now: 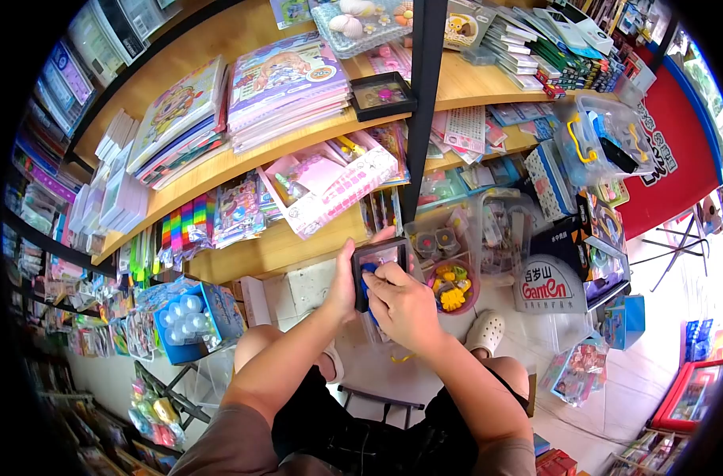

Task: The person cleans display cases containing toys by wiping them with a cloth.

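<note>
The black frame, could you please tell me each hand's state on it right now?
Left hand: holding the black frame.
Right hand: fingers bent over its front; grip cannot be told.

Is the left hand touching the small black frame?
Touching. The head view shows the left hand wrapped against the black frame along its near side edge.

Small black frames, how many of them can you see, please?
2: one black frame held in the left hand, partly behind the right hand; the other on the shelf, right of a tall stack of books. More may be hidden.
</note>
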Demonstrator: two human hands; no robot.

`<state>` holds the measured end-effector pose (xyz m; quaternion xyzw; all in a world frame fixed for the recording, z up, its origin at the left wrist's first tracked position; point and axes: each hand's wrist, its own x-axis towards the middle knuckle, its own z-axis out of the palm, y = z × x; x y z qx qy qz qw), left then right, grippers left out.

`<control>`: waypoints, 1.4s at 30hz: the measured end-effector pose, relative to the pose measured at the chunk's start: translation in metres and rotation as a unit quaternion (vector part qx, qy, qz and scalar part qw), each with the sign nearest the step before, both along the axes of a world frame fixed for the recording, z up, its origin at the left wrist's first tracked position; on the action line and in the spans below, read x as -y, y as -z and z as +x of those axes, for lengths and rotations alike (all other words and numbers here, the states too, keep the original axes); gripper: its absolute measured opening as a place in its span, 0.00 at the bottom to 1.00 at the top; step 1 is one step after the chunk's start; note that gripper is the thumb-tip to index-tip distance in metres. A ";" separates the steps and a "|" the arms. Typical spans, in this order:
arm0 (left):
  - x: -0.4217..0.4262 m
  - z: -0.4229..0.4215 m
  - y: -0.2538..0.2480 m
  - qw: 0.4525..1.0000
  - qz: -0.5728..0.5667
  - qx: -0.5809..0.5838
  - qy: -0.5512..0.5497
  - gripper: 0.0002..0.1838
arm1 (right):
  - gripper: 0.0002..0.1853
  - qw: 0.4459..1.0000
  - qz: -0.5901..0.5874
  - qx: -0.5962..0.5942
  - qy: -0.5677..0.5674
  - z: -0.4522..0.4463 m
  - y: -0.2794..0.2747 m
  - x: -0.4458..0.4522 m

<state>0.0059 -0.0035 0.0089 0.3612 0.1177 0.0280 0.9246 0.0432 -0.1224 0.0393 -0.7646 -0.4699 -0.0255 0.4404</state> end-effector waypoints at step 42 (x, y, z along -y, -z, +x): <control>-0.009 -0.004 -0.009 0.994 -0.037 -0.043 0.091 0.42 | 0.13 0.993 0.027 -0.118 -0.003 0.024 -0.020 0.026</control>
